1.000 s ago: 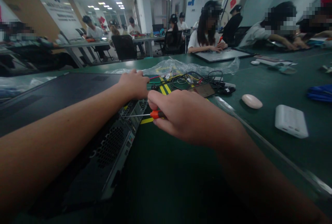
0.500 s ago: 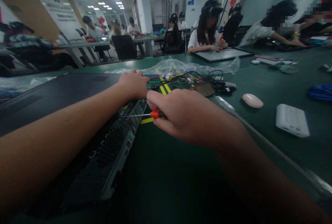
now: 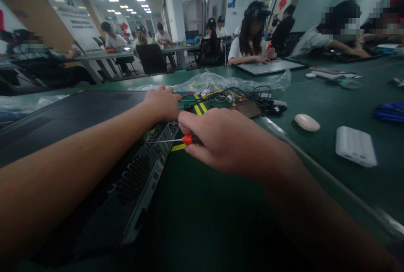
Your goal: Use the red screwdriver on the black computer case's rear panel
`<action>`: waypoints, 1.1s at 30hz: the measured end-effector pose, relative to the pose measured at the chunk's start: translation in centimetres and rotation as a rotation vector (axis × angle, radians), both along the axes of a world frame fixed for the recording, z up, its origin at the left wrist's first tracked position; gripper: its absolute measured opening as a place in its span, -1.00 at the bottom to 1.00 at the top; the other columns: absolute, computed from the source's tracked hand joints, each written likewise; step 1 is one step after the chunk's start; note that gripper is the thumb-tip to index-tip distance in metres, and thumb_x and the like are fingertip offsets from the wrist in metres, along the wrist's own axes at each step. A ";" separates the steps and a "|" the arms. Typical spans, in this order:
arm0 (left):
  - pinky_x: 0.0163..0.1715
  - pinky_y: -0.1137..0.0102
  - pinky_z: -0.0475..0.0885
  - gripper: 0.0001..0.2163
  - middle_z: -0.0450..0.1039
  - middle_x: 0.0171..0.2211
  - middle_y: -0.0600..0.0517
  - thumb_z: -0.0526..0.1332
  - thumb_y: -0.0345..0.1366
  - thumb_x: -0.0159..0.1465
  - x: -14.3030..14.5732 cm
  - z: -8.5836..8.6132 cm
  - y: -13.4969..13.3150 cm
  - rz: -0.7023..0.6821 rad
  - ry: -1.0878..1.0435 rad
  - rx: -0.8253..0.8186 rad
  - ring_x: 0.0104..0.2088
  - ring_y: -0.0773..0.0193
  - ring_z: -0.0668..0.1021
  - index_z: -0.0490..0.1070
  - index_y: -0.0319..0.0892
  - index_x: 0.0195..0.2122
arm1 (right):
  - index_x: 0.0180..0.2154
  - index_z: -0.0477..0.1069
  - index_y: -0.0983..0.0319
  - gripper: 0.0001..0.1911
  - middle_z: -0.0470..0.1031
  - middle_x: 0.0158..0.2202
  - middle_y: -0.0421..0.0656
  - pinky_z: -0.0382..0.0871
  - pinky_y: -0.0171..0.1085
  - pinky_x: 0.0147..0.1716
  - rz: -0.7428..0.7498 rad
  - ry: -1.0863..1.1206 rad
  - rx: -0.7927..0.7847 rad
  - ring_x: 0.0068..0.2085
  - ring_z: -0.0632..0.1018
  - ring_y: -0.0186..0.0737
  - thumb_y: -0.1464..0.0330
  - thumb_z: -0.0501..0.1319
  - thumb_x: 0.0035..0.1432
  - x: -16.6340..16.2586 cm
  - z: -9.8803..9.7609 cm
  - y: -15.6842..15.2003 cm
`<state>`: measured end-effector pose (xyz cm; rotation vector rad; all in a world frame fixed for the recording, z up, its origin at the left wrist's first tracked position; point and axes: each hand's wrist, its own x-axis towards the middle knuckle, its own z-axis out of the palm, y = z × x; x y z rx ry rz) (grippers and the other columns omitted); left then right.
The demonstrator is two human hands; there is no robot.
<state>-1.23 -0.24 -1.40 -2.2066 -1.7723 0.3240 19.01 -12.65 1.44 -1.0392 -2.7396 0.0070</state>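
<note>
A dark desktop computer case (image 3: 63, 108) lies on its side at the left, its rear panel with a round perforated vent and ports facing me. My right hand (image 3: 217, 141) is closed around a screwdriver (image 3: 187, 139) with an orange and dark handle. Its thin metal shaft points left, and the tip meets the rear panel near the expansion slots. Over the far rear corner of the case rests my left hand (image 3: 162, 103), fingers somewhat apart and partly hidden. My left forearm crosses above the case and covers part of its top.
Behind my hands lie tangled cables (image 3: 233, 95) and crumpled clear plastic (image 3: 205, 79). A pale pink oval object (image 3: 307, 122), a white box-shaped device (image 3: 355, 146) and a blue bundle (image 3: 389, 111) are on the right. Across the green table (image 3: 202, 217), people work, one with a flat panel (image 3: 271, 66).
My hands, the screwdriver and the computer case stay almost exactly in place. In the background, a person at the far left has shifted posture.
</note>
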 end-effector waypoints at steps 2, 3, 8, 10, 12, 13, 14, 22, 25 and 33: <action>0.30 -0.09 0.51 -0.41 0.46 0.44 -0.32 0.14 0.06 0.51 0.0 0.0 0.0 0.002 0.000 0.001 0.45 -0.35 0.45 0.53 -0.08 0.45 | 0.01 0.51 0.22 -0.84 0.64 -0.29 -0.08 0.04 -0.18 -0.36 -0.002 -0.003 0.003 -0.32 0.52 -0.11 0.37 0.23 0.45 -0.1 0.0 0.0; 0.29 -0.10 0.52 -0.40 0.46 0.44 -0.32 0.15 0.08 0.51 0.0 0.0 -0.1 0.003 0.000 -0.001 0.44 -0.36 0.45 0.53 -0.09 0.45 | 0.01 0.51 0.22 -0.84 0.64 -0.29 -0.08 0.05 -0.18 -0.35 -0.001 -0.003 0.003 -0.32 0.51 -0.11 0.37 0.23 0.44 -0.1 0.0 0.1; 0.30 -0.13 0.52 -0.35 0.46 0.44 -0.34 0.14 0.16 0.50 0.2 0.2 -0.4 0.008 -0.012 -0.004 0.44 -0.38 0.44 0.53 -0.09 0.45 | 0.03 0.52 0.21 -0.80 0.65 -0.29 -0.09 0.06 -0.18 -0.35 -0.008 0.005 0.004 -0.32 0.52 -0.11 0.36 0.23 0.43 0.0 0.0 0.1; 0.31 -0.12 0.51 -0.35 0.47 0.43 -0.34 0.13 0.18 0.51 0.3 0.3 -0.5 0.008 -0.011 -0.004 0.44 -0.37 0.45 0.53 -0.09 0.45 | 0.04 0.53 0.21 -0.79 0.65 -0.29 -0.08 0.06 -0.18 -0.35 -0.010 0.003 0.012 -0.32 0.52 -0.10 0.35 0.23 0.43 0.1 0.1 0.1; 0.31 -0.11 0.51 -0.34 0.46 0.43 -0.35 0.13 0.19 0.51 0.4 0.4 -0.6 0.010 -0.012 -0.013 0.44 -0.37 0.45 0.53 -0.11 0.45 | 0.05 0.53 0.22 -0.78 0.65 -0.29 -0.07 0.07 -0.18 -0.34 -0.009 -0.002 0.008 -0.31 0.53 -0.10 0.35 0.23 0.44 0.1 0.1 0.1; 0.31 -0.11 0.51 -0.34 0.46 0.43 -0.35 0.13 0.19 0.51 0.4 0.5 -0.6 0.014 -0.014 -0.019 0.44 -0.37 0.45 0.53 -0.10 0.45 | 0.06 0.53 0.22 -0.78 0.66 -0.29 -0.07 0.06 -0.18 -0.34 -0.011 -0.004 0.003 -0.31 0.53 -0.10 0.34 0.23 0.45 0.1 0.2 0.1; 0.32 -0.10 0.51 -0.34 0.46 0.44 -0.34 0.13 0.20 0.51 0.4 0.5 -0.7 0.016 -0.016 -0.023 0.44 -0.37 0.45 0.52 -0.10 0.46 | 0.06 0.53 0.22 -0.78 0.66 -0.28 -0.07 0.06 -0.18 -0.34 -0.015 -0.007 -0.003 -0.31 0.53 -0.10 0.34 0.23 0.45 0.1 0.2 0.1; 0.31 -0.14 0.52 -0.37 0.45 0.45 -0.35 0.10 0.12 0.53 0.5 0.7 -0.9 0.009 -0.009 -0.031 0.45 -0.38 0.44 0.52 -0.12 0.46 | 0.05 0.55 0.23 -0.78 0.64 -0.31 -0.10 0.04 -0.17 -0.34 -0.024 -0.011 -0.021 -0.34 0.49 -0.13 0.29 0.22 0.49 0.1 0.5 -0.1; 0.31 -0.11 0.52 -0.39 0.45 0.46 -0.31 0.11 0.10 0.52 0.7 0.9 -1.0 0.023 -0.014 -0.036 0.45 -0.35 0.43 0.51 -0.05 0.47 | 0.00 0.58 0.24 -0.75 0.65 -0.32 -0.09 0.05 -0.16 -0.33 -0.038 -0.006 -0.029 -0.35 0.47 -0.14 0.25 0.21 0.51 0.1 0.6 -0.1; 0.30 -0.12 0.51 -0.37 0.47 0.45 -0.28 0.13 0.11 0.48 0.5 0.5 -0.7 0.016 -0.012 -0.017 0.44 -0.37 0.43 0.51 -0.02 0.48 | -0.19 0.62 0.23 -0.61 0.65 -0.33 -0.07 0.04 -0.13 -0.32 -0.031 -0.011 -0.079 -0.35 0.45 -0.15 0.23 0.09 0.59 -0.1 0.7 -0.3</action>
